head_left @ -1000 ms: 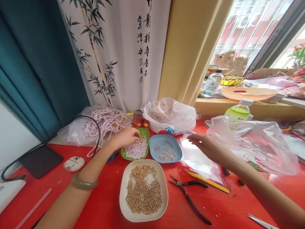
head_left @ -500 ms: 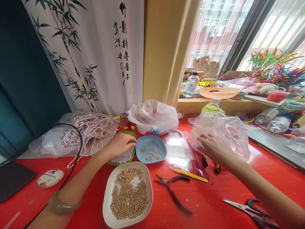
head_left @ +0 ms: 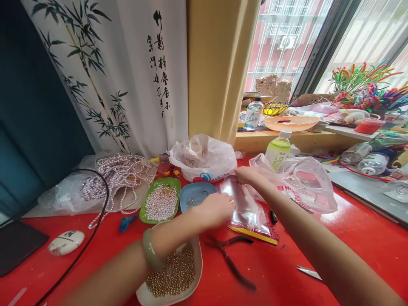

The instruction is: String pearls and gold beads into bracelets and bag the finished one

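Observation:
My left hand (head_left: 218, 209), with a pale green bangle (head_left: 151, 250) on the wrist, reaches over the near edge of the blue dish (head_left: 194, 187) of small metal findings. Its fingers are curled at the left edge of a clear plastic bag (head_left: 245, 212); what they hold is hidden. At the far end of that bag my right hand (head_left: 246, 175) is closed, its fingertips pinching the plastic. Red-and-black pliers (head_left: 234, 265) lie nearest. Below my left forearm stands a white dish (head_left: 199, 272) of gold beads; a green dish (head_left: 143, 210) of pearly beads sits beyond.
Pearl strands (head_left: 119, 170) lie on plastic at the left. White plastic bags (head_left: 204, 157) and a green-drink bottle (head_left: 279, 148) stand at the back. Scissors (head_left: 309, 272) lie partly under my right arm. A black cable (head_left: 103, 208) and a white mouse (head_left: 66, 242) are at the left.
My left hand has moved right, from the green dish to the clear bag. My right hand has left the white plastic bag and moved left to the clear bag's far end.

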A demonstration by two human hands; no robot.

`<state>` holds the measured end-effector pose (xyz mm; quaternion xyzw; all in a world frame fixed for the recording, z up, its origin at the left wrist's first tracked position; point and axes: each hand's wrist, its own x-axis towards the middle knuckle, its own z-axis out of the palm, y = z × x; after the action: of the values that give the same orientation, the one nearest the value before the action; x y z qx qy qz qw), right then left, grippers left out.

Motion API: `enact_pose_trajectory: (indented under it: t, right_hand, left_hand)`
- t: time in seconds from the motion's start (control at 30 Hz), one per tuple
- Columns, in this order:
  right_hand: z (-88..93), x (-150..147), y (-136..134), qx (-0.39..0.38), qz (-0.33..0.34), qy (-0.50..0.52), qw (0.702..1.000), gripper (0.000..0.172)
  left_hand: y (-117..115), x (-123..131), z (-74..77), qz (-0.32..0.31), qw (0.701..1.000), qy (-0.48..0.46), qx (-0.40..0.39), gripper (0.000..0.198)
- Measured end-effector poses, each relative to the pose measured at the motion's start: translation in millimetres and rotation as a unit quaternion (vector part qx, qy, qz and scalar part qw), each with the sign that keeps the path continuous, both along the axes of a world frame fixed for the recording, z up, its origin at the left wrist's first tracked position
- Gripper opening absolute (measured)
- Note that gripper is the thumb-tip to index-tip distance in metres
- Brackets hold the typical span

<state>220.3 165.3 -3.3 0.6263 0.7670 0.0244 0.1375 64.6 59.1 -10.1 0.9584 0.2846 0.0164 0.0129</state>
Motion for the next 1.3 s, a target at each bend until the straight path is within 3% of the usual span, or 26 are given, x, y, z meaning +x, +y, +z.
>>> enact_pose_trajectory:
  t: [0.13,0.23,0.6,0.83,0.93,0.97,1.0,1.1,1.2,1.3]
  right_hand:
    - [-5.5,10.7,3.0,0.013,-0.022,0.009,1.000,0.027]
    - [-0.1,19.7,2.2,0.037,-0.047,0.019,0.998,0.027]
    - [56.4,45.9,-7.0,0.225,-0.145,0.079,0.960,0.023]
    - [86.1,32.9,-33.0,0.312,-0.098,0.160,0.931,0.027]
    - [92.3,21.0,-55.5,0.320,-0.057,0.185,0.928,0.025]
    - [93.2,16.6,-62.3,0.319,-0.043,0.193,0.927,0.024]
    - [93.5,11.9,-68.0,0.316,-0.032,0.200,0.927,0.023]
    - [91.1,-2.2,-77.0,0.296,-0.003,0.223,0.929,0.020]
    - [85.6,-12.9,-74.8,0.260,0.035,0.258,0.930,0.020]
    - [80.2,-16.3,-68.1,0.203,0.085,0.303,0.927,0.026]
  left_hand:
    - [1.2,7.1,-4.0,0.009,0.999,0.036,0.002,0.021]
    - [0.7,4.9,-5.3,0.009,0.999,0.044,-0.004,0.022]
    - [0.1,6.3,-10.0,0.007,1.000,0.028,-0.006,0.021]
    - [6.5,0.6,-13.8,0.033,0.996,-0.074,-0.035,0.025]
    - [7.9,-4.4,-4.5,0.079,0.981,-0.165,-0.064,0.032]
    - [7.0,-6.1,1.5,0.098,0.969,-0.210,-0.089,0.035]
    - [5.4,-7.6,8.7,0.137,0.926,-0.310,-0.168,0.036]
    - [-0.2,-11.5,31.9,0.167,0.751,-0.531,-0.354,0.043]
    - [-1.1,-16.7,47.0,0.200,0.630,-0.632,-0.403,0.043]
    - [3.9,-27.0,52.3,0.226,0.559,-0.690,-0.400,0.030]
